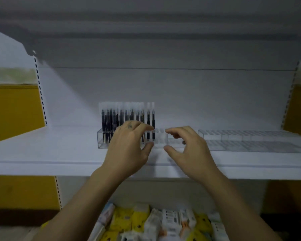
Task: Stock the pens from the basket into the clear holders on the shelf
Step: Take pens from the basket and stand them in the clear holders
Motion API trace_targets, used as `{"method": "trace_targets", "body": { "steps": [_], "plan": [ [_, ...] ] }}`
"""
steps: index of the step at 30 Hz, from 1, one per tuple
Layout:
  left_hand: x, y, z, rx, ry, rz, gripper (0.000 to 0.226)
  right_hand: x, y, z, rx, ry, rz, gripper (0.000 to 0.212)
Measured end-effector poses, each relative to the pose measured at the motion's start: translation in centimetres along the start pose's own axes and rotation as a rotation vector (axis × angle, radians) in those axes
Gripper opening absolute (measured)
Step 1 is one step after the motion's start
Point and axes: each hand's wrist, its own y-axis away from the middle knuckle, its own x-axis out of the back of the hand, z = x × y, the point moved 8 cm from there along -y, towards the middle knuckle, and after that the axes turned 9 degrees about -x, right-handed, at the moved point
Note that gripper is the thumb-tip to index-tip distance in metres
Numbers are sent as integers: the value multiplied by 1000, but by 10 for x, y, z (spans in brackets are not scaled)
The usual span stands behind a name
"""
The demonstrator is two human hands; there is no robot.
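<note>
A clear holder [101, 139] stands on the white shelf [42, 153], its left part filled with several upright dark pens [150, 119] with pale caps. My left hand [129, 148] reaches over the holder's middle, with fingertips by the two rightmost pens and the thumb at the holder's front. My right hand [188, 150] hovers just to the right, over the holder's empty slots, with fingers loosely curved and thumb apart. I see nothing held in either hand. A second clear holder [241, 136] sits empty further right. The basket [146, 221] of white and yellow packs is below.
The shelf's front edge [42, 169] runs across below my wrists. A white back panel rises behind the holders, and an upper shelf overhangs them. Slotted uprights [40, 91] flank the bay, with yellow walls on both sides. The picture is blurred.
</note>
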Motion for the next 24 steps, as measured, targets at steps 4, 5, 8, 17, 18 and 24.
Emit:
{"method": "trace_targets", "body": {
  "steps": [4, 5, 8, 17, 18, 24],
  "plan": [
    [-7, 34, 17, -10, 4, -25, 33, 3, 37, 6, -17, 57, -22, 38],
    [-10, 42, 22, -14, 10, -27, 32, 3, 47, 8, -24, 63, -31, 38],
    [-25, 71, 35, -19, 43, -58, 31, -5, 80, 18, -42, 81, -69, 31],
    [-103, 164, 56, 62, 153, -351, 39, -69, 175, 94, -239, 170, -307, 33],
    [-113, 173, 57, 79, 167, -380, 40, -78, 184, 104, -261, 174, -337, 34],
    [-183, 235, 65, 186, 210, -578, 42, -131, 242, 171, -450, 227, -538, 40]
  ]
}}
